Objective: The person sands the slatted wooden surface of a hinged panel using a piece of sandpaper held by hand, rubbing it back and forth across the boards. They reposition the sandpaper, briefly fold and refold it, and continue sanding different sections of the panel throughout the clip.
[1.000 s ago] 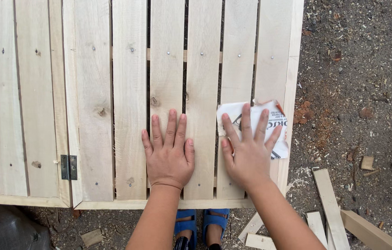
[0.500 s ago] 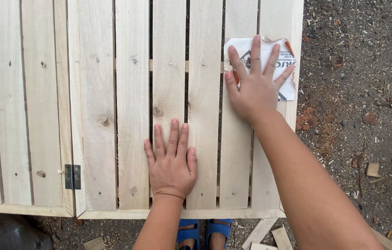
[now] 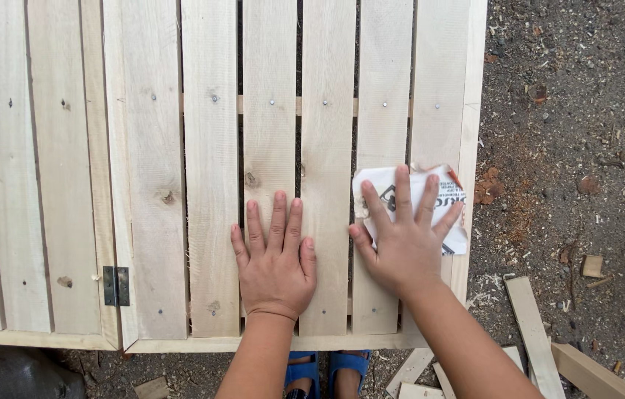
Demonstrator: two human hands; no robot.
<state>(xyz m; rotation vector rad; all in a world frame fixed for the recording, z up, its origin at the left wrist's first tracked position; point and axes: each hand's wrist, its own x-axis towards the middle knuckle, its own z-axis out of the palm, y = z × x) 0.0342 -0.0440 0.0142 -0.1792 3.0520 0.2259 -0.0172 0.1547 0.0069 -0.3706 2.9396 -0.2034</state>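
1. Your left hand (image 3: 274, 258) lies flat, palm down, fingers straight and close together. It grips nothing and rests across two middle slats of the wooden panel (image 3: 209, 148), near its front edge.
2. Your right hand (image 3: 401, 240) is also flat, with the fingers spread wide. It presses down on a sheet of paper (image 3: 456, 235) and is not curled around it.
3. The paper is white, printed and crumpled. It lies on the two slats at the right, close to the side rail (image 3: 475, 111), with one corner sticking out past your little finger.
4. Step in hand, as I judge it: rubbing the paper along the slats while the left hand steadies the panel.
5. Another stroke would call for even palm pressure along the grain. Keep the sheet off the gap between the slats (image 3: 410, 89) and away from the nail heads.
6. Further out:
   - a dark hinge (image 3: 116, 286) at the left joint
   - blue sandals (image 3: 327, 369) below the front edge
   - wood offcuts (image 3: 530, 325) on the dirt ground (image 3: 586, 111), with shavings scattered around
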